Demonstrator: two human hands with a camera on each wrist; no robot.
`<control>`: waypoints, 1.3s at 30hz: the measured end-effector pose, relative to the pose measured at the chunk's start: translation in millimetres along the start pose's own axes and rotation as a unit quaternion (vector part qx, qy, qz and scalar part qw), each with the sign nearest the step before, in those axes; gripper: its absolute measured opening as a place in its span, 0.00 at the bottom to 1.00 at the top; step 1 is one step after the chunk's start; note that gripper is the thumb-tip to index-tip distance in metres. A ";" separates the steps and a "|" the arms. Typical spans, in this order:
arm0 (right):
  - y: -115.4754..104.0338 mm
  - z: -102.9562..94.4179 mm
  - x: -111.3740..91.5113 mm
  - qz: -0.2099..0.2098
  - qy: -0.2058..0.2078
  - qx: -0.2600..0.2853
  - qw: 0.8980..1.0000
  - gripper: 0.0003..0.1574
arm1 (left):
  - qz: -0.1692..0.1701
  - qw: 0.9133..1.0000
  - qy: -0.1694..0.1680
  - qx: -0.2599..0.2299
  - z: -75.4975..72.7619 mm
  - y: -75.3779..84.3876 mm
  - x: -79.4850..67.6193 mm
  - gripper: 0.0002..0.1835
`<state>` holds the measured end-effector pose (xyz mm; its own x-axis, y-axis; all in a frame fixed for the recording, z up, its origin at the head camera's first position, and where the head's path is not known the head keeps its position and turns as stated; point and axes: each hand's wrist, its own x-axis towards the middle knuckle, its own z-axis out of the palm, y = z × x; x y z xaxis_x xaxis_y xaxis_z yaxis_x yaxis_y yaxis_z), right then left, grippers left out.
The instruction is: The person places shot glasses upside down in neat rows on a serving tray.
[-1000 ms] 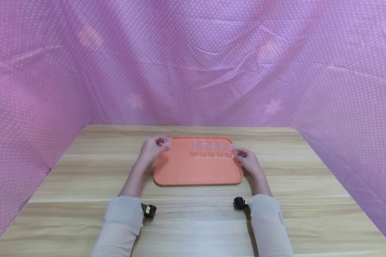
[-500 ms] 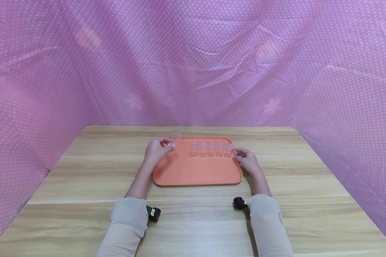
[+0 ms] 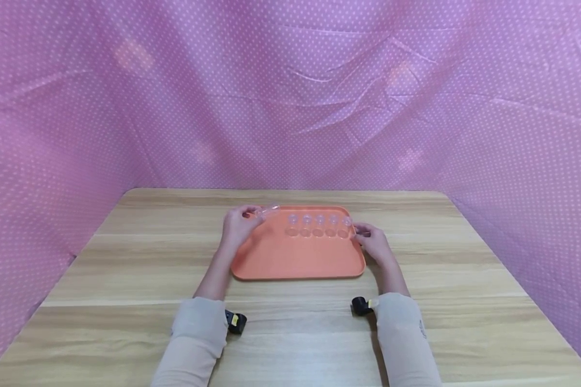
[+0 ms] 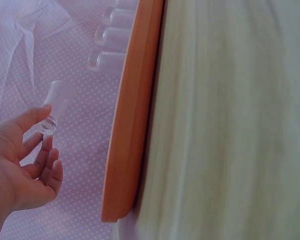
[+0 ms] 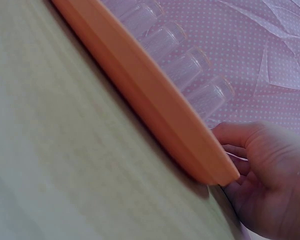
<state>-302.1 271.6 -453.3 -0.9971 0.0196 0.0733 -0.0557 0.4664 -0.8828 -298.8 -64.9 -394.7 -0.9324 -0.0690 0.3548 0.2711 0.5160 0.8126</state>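
Observation:
My left hand (image 3: 239,226) pinches a small clear shot glass (image 3: 270,210) by its thick base, between thumb and fingers. The glass lies sideways in the air over the tray's back left part, its mouth pointing right. An orange tray (image 3: 297,260) bears several matching shot glasses (image 3: 318,226) in one row at its back right, each standing upside down. At the tray's right rim my right hand (image 3: 375,243) grips the edge with thumb and curled fingers, close beside the endmost glass (image 5: 210,97). Some of its fingers are hidden behind the tray corner in the right wrist view.
A light wood table (image 3: 290,328) carries the tray. Pink dotted cloth (image 3: 290,107) hangs behind and on both sides. Small black cameras (image 3: 237,322) sit at the cuffs of both sleeves.
The left hand has moved slightly right and turned the shot glass from upright to lying sideways, mouth to the right. The right hand, tray and row of glasses stay put.

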 end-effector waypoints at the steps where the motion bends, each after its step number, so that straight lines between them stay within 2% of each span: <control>1: 0.4 0.2 0.1 -0.001 0.001 0.000 1.000 0.21 | 0.004 1.000 0.005 -0.001 1.0 0.4 -0.1 0.13; 5: 1.8 1.0 0.3 -0.004 0.002 -0.001 1.000 0.21 | 0.015 1.000 0.016 -0.017 4.3 1.9 -0.7 0.13; 11: 1.7 0.8 0.6 -0.002 0.001 0.000 1.000 0.21 | 0.011 0.999 0.022 -0.047 10.5 2.0 0.2 0.14; 20: -1.2 0.4 -1.4 0.009 -0.004 0.003 1.000 0.21 | -0.005 0.997 -0.003 -0.072 22.3 0.0 3.8 0.14; 28: -1.9 0.6 -1.6 0.007 -0.006 0.002 1.000 0.21 | 0.014 0.999 -0.031 -0.033 30.6 -0.7 7.7 0.14; 34: 0.1 0.4 -0.6 0.007 -0.004 -0.001 1.000 0.21 | 0.007 0.999 -0.043 0.001 37.4 -0.8 9.5 0.12; 39: 0.6 0.8 0.0 0.009 -0.001 -0.003 1.000 0.21 | 0.005 0.999 -0.046 0.002 43.1 -2.0 11.6 0.10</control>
<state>-302.2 271.2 -454.3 -0.9981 0.0256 0.0558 -0.0372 0.4709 -0.8814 -320.5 -30.0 -412.2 -0.9475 0.0158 0.3193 0.2804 0.5205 0.8065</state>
